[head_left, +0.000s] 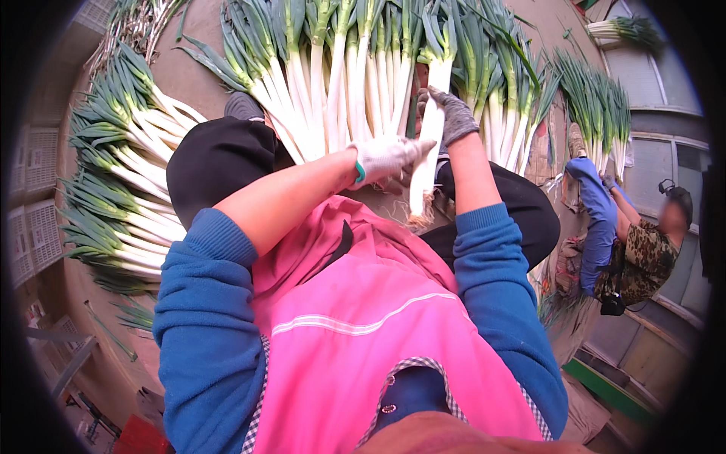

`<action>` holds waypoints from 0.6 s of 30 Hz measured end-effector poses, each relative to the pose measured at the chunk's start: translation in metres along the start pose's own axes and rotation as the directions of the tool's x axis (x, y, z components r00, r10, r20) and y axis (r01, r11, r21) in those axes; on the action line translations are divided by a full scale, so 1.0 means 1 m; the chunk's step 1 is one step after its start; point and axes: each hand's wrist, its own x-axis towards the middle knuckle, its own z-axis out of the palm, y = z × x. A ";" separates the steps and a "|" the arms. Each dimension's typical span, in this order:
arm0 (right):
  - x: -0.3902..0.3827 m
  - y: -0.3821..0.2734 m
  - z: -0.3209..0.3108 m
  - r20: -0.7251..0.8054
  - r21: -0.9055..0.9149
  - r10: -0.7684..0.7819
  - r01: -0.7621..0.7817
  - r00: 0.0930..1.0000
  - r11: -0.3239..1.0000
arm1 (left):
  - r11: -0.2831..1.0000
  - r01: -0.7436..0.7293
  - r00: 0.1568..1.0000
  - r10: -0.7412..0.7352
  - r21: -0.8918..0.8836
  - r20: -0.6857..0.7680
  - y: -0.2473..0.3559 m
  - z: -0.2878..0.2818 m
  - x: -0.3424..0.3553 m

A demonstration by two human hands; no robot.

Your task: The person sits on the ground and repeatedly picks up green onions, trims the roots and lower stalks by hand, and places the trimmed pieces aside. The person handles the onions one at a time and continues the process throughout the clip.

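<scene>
My right hand [454, 113], in a dark grey glove, is closed on the upper white shaft of a thick leek [422, 193], whose green leaves point away from me and whose roots hang toward my lap. My left hand [386, 159], in a white glove with darkened fingertips, grips at the middle of the same leek, index finger reaching across it, other fingers partly hidden. Rows of leeks [333, 91] lie just beyond my hands, between and beyond my bent knees.
More leeks [136, 151] are piled along my left, with plastic crates [38, 234] at the far left. At the right a co-worker [635, 257] in camouflage sits by another row of leeks [597, 113]. A red object [140, 435] is at lower left.
</scene>
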 end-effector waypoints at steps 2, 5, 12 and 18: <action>-0.042 -0.026 0.014 0.040 0.034 -0.052 0.050 0.998 0.998 | 0.968 -0.069 0.995 0.049 -0.240 -0.087 0.024 -0.014 0.000; -0.103 -0.039 0.048 0.161 0.023 -0.098 0.096 0.982 0.995 | 0.921 -0.259 0.961 0.214 -0.290 -0.178 0.057 -0.020 0.001; -0.172 -0.008 0.118 0.352 -0.203 -0.116 0.196 0.929 0.959 | 0.537 -0.457 0.821 0.561 -0.710 -0.105 0.121 -0.002 -0.022; -0.202 0.033 0.118 0.176 -0.552 0.023 0.079 0.984 0.830 | 0.301 -0.577 0.686 0.683 -0.759 -0.250 0.118 -0.071 -0.022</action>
